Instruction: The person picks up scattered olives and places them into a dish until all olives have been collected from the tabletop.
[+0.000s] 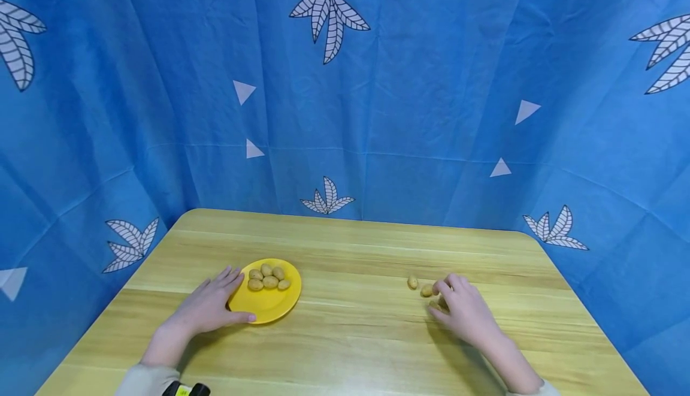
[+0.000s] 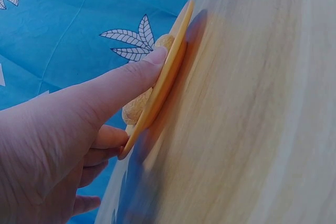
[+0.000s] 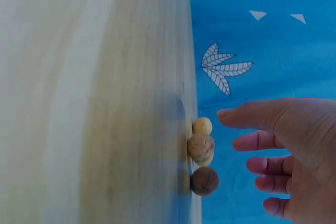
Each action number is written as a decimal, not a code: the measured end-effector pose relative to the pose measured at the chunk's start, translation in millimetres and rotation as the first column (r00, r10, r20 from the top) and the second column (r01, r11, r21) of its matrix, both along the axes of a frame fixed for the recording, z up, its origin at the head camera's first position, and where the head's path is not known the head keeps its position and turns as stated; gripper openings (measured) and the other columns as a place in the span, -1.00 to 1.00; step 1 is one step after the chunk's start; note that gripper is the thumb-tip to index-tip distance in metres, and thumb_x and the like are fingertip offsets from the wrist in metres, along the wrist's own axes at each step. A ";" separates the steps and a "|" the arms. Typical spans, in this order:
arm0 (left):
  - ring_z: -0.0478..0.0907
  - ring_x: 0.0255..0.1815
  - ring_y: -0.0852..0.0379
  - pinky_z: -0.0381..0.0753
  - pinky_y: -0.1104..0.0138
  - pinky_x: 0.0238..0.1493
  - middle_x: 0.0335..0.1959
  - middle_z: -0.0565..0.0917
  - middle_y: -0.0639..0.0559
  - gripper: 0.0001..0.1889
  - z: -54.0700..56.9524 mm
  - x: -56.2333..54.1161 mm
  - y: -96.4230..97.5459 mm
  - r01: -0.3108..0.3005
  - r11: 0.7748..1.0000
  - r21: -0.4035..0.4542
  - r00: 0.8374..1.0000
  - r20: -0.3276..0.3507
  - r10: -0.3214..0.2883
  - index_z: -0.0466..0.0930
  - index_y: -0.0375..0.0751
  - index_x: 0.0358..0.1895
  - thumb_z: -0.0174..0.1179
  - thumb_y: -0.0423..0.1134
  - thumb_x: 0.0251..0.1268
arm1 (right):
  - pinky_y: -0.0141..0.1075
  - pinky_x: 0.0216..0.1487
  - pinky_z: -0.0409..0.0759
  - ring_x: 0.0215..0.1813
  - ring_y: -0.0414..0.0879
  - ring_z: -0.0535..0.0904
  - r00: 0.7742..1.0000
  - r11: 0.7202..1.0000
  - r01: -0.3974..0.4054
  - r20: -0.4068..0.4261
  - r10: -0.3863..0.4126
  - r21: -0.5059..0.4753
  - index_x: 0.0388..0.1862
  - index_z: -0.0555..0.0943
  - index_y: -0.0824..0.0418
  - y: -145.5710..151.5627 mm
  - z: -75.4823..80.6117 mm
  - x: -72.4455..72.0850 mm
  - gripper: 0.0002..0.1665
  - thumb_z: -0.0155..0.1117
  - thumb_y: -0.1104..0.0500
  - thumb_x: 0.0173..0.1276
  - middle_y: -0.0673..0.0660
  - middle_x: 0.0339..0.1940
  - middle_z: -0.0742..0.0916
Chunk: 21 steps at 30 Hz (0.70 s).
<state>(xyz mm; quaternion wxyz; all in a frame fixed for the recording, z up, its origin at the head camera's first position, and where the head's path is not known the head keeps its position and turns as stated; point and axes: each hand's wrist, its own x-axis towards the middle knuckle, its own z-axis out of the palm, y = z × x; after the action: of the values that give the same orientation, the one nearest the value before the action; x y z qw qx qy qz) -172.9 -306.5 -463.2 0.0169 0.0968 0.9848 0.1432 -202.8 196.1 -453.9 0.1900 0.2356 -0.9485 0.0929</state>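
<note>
A round yellow plate (image 1: 272, 311) lies on the table at the left, bearing several brown, wrinkled, oval walnuts (image 1: 270, 281). My left hand (image 1: 210, 306) rests at the plate's left edge with fingers spread; the thumb (image 2: 128, 85) lies over the rim, and another finger touches the edge lower down. On the right, a small group of walnuts (image 1: 427, 290) sits on the table. My right hand (image 1: 468, 311) hovers over the nearest of them, partly hiding it. In the right wrist view, a gap shows between its loosely bent fingers and the walnuts (image 3: 201, 147), with nothing held.
The wooden table (image 1: 345, 348) spreads between the plate and the loose walnuts. A blue curtain (image 1: 431, 84) with white leaf prints hangs behind the table and along both sides. A black band (image 1: 185, 389) sits at the left wrist.
</note>
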 end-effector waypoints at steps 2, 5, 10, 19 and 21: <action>0.07 0.53 -0.34 0.10 -0.31 0.42 0.50 0.20 -0.34 0.16 0.4 0.6 0.1 0.001 1.000 0.001 1.000 0.002 -0.001 0.22 -0.35 0.45 0.18 0.52 -0.06 | -0.27 -0.30 0.36 -0.28 -0.15 0.36 1.000 1.000 0.012 0.020 -0.012 0.009 -0.30 0.59 0.12 2.1 -0.1 -0.3 -0.62 0.58 0.07 -0.02 -0.06 -0.37 0.50; 0.07 0.53 -0.34 0.10 -0.30 0.43 0.50 0.20 -0.33 0.17 1.6 1.8 0.6 -0.001 1.000 0.000 1.000 0.007 0.001 0.22 -0.34 0.45 0.18 0.53 -0.07 | -0.30 -0.31 0.32 -0.29 -0.15 0.33 0.998 1.000 0.024 0.049 -0.025 0.019 -0.31 0.59 0.11 4.4 -0.5 -0.2 -0.64 0.57 0.07 -0.02 -0.06 -0.37 0.48; 0.07 0.54 -0.33 0.10 -0.30 0.43 0.50 0.20 -0.33 0.16 2.1 2.8 1.0 -0.002 1.000 0.004 1.000 0.012 0.002 0.22 -0.34 0.45 0.19 0.52 -0.05 | -0.34 -0.32 0.24 -0.30 -0.17 0.27 0.994 0.999 0.037 0.104 -0.041 0.034 -0.41 0.57 0.07 6.5 -0.2 0.9 -0.69 0.56 0.07 0.00 -0.07 -0.38 0.43; 0.07 0.53 -0.33 0.09 -0.31 0.42 0.50 0.21 -0.33 0.14 1.6 1.8 0.8 0.003 1.000 0.008 1.000 0.005 -0.003 0.23 -0.35 0.45 0.19 0.51 -0.04 | -0.34 -0.34 0.22 -0.30 -0.15 0.27 0.990 0.998 0.041 0.131 -0.046 0.045 -0.51 0.58 0.03 7.9 1.3 2.9 -0.75 0.55 0.08 0.02 -0.06 -0.40 0.42; 0.08 0.53 -0.34 0.10 -0.31 0.42 0.49 0.22 -0.34 0.15 2.5 2.6 1.0 0.004 1.000 0.005 1.000 0.002 -0.004 0.23 -0.35 0.45 0.19 0.51 -0.05 | -0.35 -0.35 0.23 -0.30 -0.16 0.27 0.991 0.998 0.038 0.123 -0.044 0.049 -0.49 0.60 0.03 7.8 1.0 2.6 -0.76 0.55 0.08 0.01 -0.07 -0.39 0.43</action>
<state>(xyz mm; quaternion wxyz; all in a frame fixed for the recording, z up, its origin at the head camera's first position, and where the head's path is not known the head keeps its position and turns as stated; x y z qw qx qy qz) -170.3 -305.5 -460.7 0.0181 0.0988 0.9842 0.1457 -200.2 203.9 -452.9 0.1270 0.2144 -0.9650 0.0812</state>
